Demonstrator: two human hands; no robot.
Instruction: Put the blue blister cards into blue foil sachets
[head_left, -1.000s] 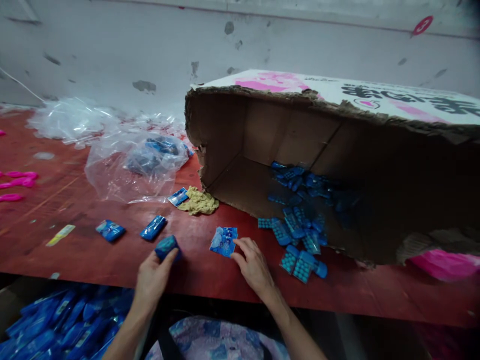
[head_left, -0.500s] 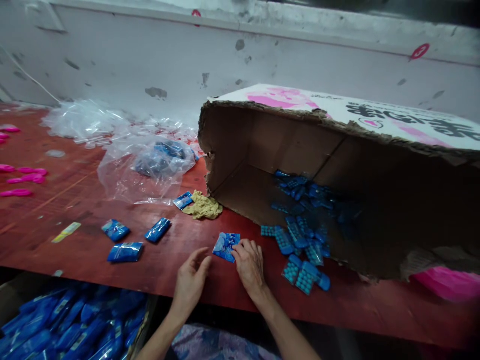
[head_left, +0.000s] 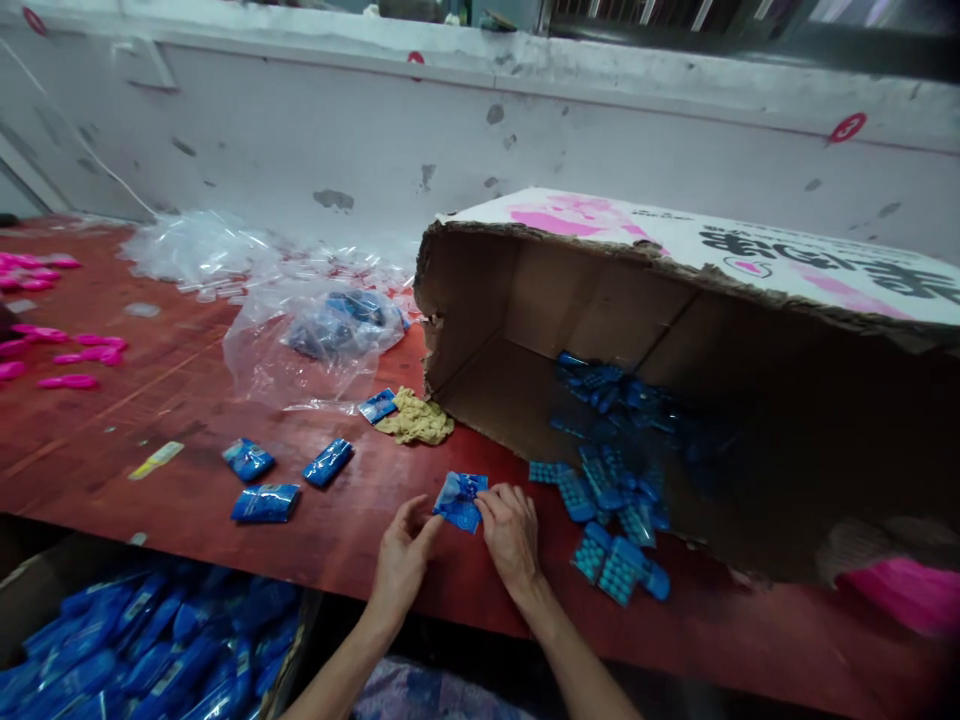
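Head view: from here I see the right hand [head_left: 511, 530] pinching a blue packet [head_left: 460, 500] by its right edge over the red table [head_left: 341, 535]. The left hand [head_left: 405, 550], thumb and finger parted, nears its left corner. Wrapped bundles [head_left: 266, 503] lie leftward; a cardboard box [head_left: 471, 300] stands rightward.

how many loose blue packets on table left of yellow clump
4 packets: one beside the clump, and a nearer trio, back left, front, right; the clear bag may hide more.
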